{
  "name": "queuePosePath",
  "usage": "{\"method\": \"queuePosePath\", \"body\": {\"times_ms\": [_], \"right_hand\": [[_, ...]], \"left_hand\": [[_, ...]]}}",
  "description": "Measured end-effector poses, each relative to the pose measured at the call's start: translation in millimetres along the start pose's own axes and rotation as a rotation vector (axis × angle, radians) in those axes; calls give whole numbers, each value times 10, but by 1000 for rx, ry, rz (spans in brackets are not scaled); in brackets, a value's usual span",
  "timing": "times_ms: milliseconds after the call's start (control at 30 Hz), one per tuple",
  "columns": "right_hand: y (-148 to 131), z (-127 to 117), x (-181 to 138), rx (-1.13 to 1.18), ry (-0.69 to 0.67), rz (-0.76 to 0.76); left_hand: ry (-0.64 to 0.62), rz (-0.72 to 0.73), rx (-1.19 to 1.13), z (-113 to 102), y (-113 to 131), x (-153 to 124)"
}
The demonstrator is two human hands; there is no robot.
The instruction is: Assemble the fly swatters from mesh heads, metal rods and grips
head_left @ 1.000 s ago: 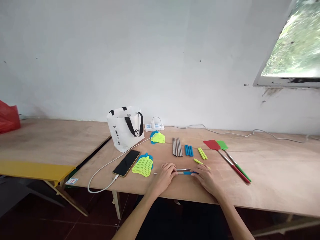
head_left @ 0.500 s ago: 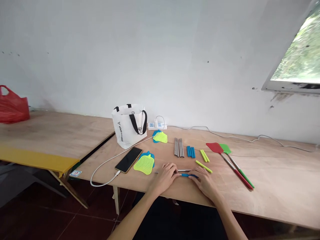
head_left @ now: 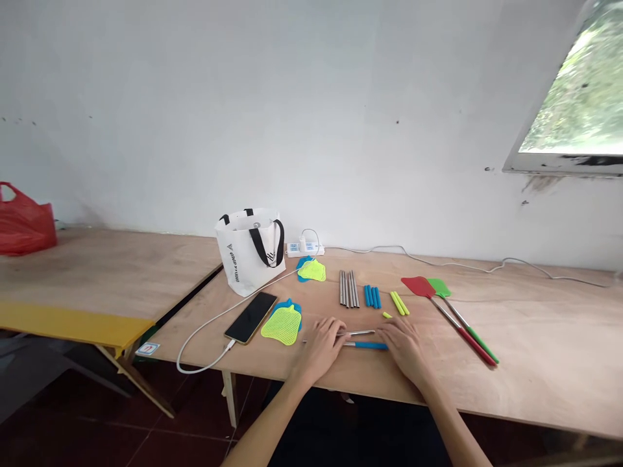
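My left hand (head_left: 322,345) rests on the wooden table (head_left: 535,363) with fingers curled over a thin metal rod (head_left: 357,333); its left end pokes out past the hand. A rod with a blue handle sleeve (head_left: 370,346) lies just in front, between both hands. My right hand (head_left: 403,344) lies over the right end of these rods and covers most of a yellow-green sleeve (head_left: 387,315). Whether its fingers grip anything is hidden.
Behind the hands lie a bundle of metal rods (head_left: 348,288), blue sleeves (head_left: 371,296), yellow-green sleeves (head_left: 400,302), and red and green fly swatters (head_left: 450,315). Left: swatter heads (head_left: 282,322), a charging phone (head_left: 251,316), a white tote bag (head_left: 250,250), a power strip (head_left: 304,247).
My right hand has slid over the loose yellow-green sleeve, which lay uncovered before. The blue-handled rod now shows more between the hands. The camera view shifted slightly.
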State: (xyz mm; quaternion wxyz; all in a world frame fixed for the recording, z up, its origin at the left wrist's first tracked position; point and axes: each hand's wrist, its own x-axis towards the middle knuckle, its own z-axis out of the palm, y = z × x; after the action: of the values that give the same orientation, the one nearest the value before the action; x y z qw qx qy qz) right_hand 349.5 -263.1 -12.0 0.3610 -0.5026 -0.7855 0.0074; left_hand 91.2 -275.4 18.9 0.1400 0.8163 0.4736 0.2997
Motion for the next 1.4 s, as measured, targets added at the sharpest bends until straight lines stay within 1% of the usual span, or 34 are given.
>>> {"method": "queuePosePath", "body": {"times_ms": [100, 167, 233, 400, 600, 667, 767, 900, 967, 1233, 1300, 1400], "right_hand": [[255, -23, -65, -132, 109, 156], [389, -42, -121, -237, 125, 252], [459, -51, -162, -298, 104, 300], [416, -42, -161, -251, 55, 272], [387, -76, -111, -53, 28, 315], [398, -85, -109, 6, 23, 292], [404, -98, -119, 56, 34, 214], [387, -114, -133, 79, 19, 132], [356, -109, -130, 79, 7, 112], [108, -79, -74, 79, 35, 89], [83, -104, -67, 86, 48, 100], [90, -134, -69, 115, 33, 108]], "left_hand": [[7, -53, 66, 11, -28, 6], [-8, -54, 94, 29, -49, 11], [-17, -48, 100, 45, -61, 15], [-49, -45, 76, 30, -33, 5], [-80, -35, 128, 6, 11, -20], [-71, -15, 137, 27, 1, -23], [-61, -4, 133, 63, -23, -15], [-51, -46, 74, 78, -52, 5], [-44, -43, 51, 77, -62, 11], [-33, -16, 21, 50, -91, 28], [-39, -5, 5, 45, -90, 30], [-33, -5, -27, 46, -91, 27]]}}
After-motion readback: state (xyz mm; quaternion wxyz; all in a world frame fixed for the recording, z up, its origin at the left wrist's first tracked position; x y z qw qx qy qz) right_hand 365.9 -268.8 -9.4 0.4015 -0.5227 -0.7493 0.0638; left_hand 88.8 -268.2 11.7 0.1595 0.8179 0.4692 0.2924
